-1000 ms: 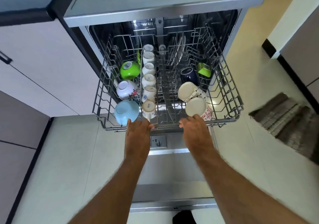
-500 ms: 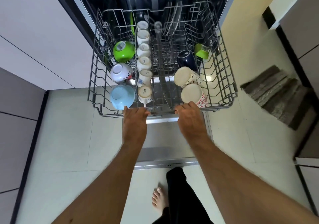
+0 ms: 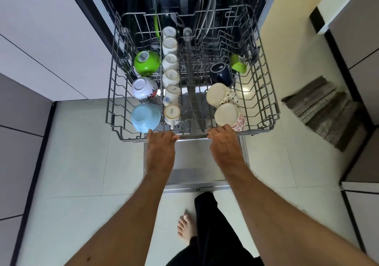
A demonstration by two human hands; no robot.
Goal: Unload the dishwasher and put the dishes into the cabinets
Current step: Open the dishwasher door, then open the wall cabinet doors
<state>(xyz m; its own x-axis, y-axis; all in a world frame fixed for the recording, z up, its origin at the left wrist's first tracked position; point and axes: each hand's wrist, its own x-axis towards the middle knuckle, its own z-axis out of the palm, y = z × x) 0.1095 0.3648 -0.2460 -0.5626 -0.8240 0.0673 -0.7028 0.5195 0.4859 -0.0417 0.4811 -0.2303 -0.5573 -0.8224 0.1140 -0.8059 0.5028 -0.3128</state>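
Observation:
The grey wire upper rack (image 3: pixel 266 93) stands pulled out of the open dishwasher. My left hand (image 3: pixel 161 149) and my right hand (image 3: pixel 224 144) both grip its front rail. Upside down on the rack's left side sit a light blue bowl (image 3: pixel 145 117), a white flowered bowl (image 3: pixel 144 88) and a green bowl (image 3: pixel 146 62). A row of several white cups (image 3: pixel 170 77) runs down the middle. On the right are two cream patterned mugs (image 3: pixel 220 94), a dark blue mug (image 3: pixel 221 73) and a small green cup (image 3: pixel 238 63). Plates (image 3: pixel 205 15) stand in the lower rack behind.
The lowered dishwasher door (image 3: pixel 194 163) lies under the rack, in front of my bare foot (image 3: pixel 186 226). White cabinet fronts (image 3: pixel 51 40) stand at the left. A grey mat (image 3: pixel 324 110) lies on the tiled floor at the right, beside more cabinets (image 3: pixel 359 40).
The rack has slid further out toward me with both hands on its front rail. The view has tilted down, so the counter top is gone and my foot shows.

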